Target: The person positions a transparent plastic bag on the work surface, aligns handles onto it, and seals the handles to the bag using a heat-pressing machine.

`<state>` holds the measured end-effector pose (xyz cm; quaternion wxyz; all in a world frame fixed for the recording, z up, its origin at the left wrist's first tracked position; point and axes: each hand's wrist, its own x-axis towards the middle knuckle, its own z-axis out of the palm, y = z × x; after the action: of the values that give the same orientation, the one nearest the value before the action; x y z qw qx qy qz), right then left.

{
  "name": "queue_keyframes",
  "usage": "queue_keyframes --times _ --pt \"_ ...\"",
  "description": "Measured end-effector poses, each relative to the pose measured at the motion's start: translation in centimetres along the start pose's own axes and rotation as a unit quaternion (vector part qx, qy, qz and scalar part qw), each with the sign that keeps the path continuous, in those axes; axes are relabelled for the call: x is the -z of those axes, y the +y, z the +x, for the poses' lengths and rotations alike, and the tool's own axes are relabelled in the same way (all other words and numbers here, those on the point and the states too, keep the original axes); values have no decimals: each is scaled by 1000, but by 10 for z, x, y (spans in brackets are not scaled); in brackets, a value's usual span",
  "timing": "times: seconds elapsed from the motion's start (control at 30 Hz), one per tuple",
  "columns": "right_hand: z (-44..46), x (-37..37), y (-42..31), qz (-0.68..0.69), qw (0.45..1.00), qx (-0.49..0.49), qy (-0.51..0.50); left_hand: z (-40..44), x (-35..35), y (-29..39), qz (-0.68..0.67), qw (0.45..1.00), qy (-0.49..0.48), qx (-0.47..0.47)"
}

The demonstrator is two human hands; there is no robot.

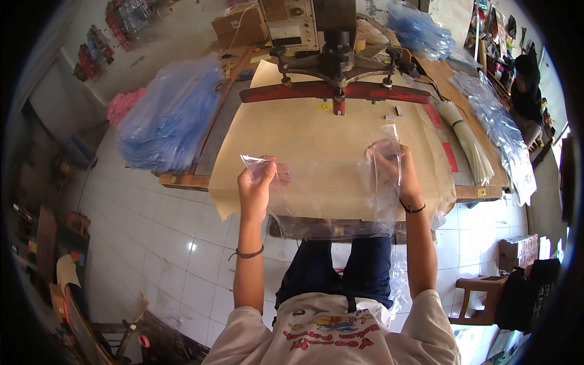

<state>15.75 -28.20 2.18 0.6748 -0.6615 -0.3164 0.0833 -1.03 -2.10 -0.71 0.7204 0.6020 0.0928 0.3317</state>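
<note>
A clear plastic sheet [331, 188], perhaps a bag, is stretched between my two hands above the front edge of the work table. My left hand [258, 182] pinches its left upper corner between thumb and fingers. At the other side my right hand [389, 161] is closed on the sheet, with part of the plastic lying over the fingers. The lower edge of the sheet hangs past the table's front edge, towards my lap. Brown paper [292, 131] covers the tabletop beneath the sheet.
A press machine with a red bar [377, 92] stands over the table's back. Piled bluish plastic sheets [173, 115] lie on the left; more plastic [496, 121] lies on the right beside a bundle of pale strips [468, 146]. A wooden stool [477, 298] stands at the lower right. Another person [526, 91] is at the far right.
</note>
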Motion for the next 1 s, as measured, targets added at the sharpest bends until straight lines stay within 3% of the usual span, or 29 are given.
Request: queue_keyframes --times 0.33,0.43,0.53,0.63,0.8,1.0 --pt "-2 -4 4 33 998 -37 27 -15 -7 -10 2 997 75 -11" --pt "-2 2 -1 92 985 -147 2 -19 -2 -5 -2 996 89 4" --pt "0 9 10 85 989 -118 -36 -22 -3 4 -6 996 82 21" --pt "-2 3 12 14 1000 -10 -22 -25 1 12 -4 997 66 40" --pt "-4 3 6 16 998 -41 -51 -33 4 12 -4 998 36 49" --pt "-10 3 11 57 998 -32 -17 -33 -9 2 -29 997 54 -40"
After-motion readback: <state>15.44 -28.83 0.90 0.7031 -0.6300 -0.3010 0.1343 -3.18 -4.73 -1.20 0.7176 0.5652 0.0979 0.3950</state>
